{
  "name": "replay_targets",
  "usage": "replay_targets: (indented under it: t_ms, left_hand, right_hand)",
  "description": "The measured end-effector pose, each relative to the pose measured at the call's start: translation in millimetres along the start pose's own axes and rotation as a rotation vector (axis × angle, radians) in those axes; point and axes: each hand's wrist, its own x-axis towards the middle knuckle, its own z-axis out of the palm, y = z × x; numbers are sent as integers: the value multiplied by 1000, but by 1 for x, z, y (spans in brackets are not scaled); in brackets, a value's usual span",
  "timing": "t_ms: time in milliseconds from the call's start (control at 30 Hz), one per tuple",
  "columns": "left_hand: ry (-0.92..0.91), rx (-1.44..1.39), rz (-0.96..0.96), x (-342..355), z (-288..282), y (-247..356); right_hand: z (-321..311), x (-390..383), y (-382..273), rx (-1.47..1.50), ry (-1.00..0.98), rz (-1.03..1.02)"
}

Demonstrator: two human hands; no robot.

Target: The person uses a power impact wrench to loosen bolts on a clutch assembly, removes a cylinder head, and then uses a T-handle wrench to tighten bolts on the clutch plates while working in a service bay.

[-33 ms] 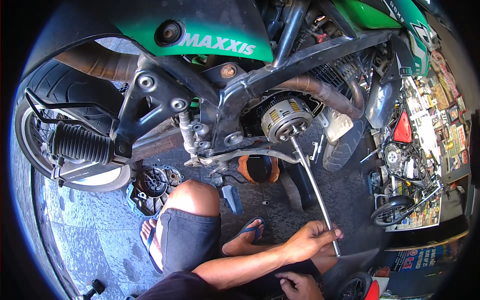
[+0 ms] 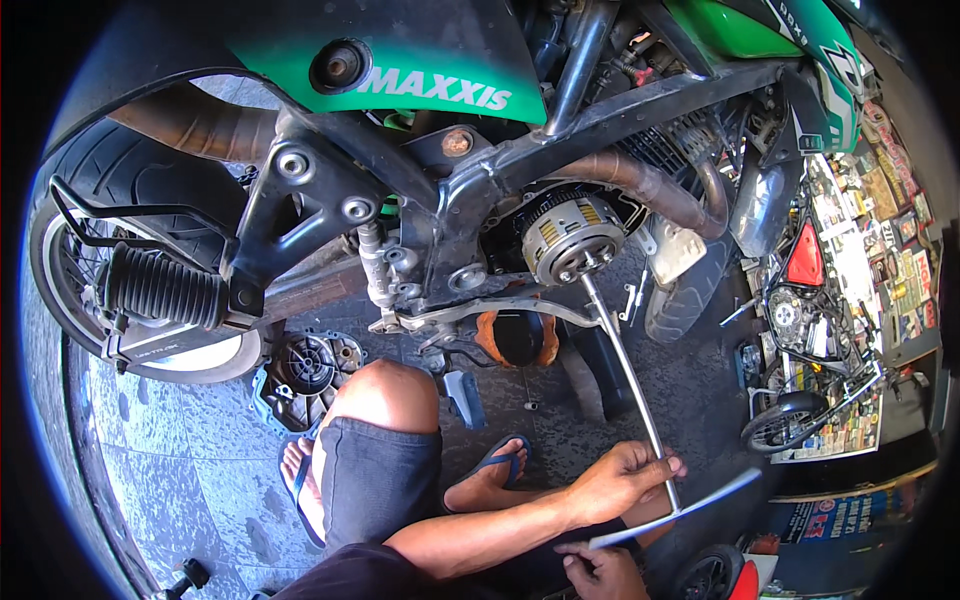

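My left hand (image 2: 630, 472) is closed around the lower part of a long chrome T-handle wrench (image 2: 631, 375), whose far end meets the bolted face of the round clutch assembly (image 2: 570, 240) in the open engine case. The wrench's slightly blurred crossbar (image 2: 729, 485) slants across below that hand. My right hand (image 2: 600, 577) is just beneath the crossbar's left end, fingers loosely bent and apart; whether it touches the bar is unclear. A black motorcycle frame (image 2: 440, 240) with green bodywork surrounds the engine, and a curved exhaust pipe (image 2: 660, 185) runs above the clutch.
A removed engine cover (image 2: 300, 375) lies left of my knee (image 2: 385, 395). An orange-and-black container (image 2: 548, 337) and a blue-grey object (image 2: 462, 398) sit under the bike. A rear wheel (image 2: 120, 180) is at left. Another motorcycle (image 2: 785, 320) stands at right beside a sticker-covered surface (image 2: 890, 240).
The wrench's crossbar, only a faint streak at lower right before, now shows across from above my right hand toward the right. Both hands have hardly moved.
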Motion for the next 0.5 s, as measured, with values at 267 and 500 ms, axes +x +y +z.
replay_targets:
  t_ms: [267, 500]
  left_hand:
    - [34, 58, -32, 5, -7, -12]
    - [66, 70, -57, 8, -7, -12]
  right_hand:
    - [-30, 7, -6, -534, 892, -201]
    - [-29, 43, -7, 502, 946, 88]
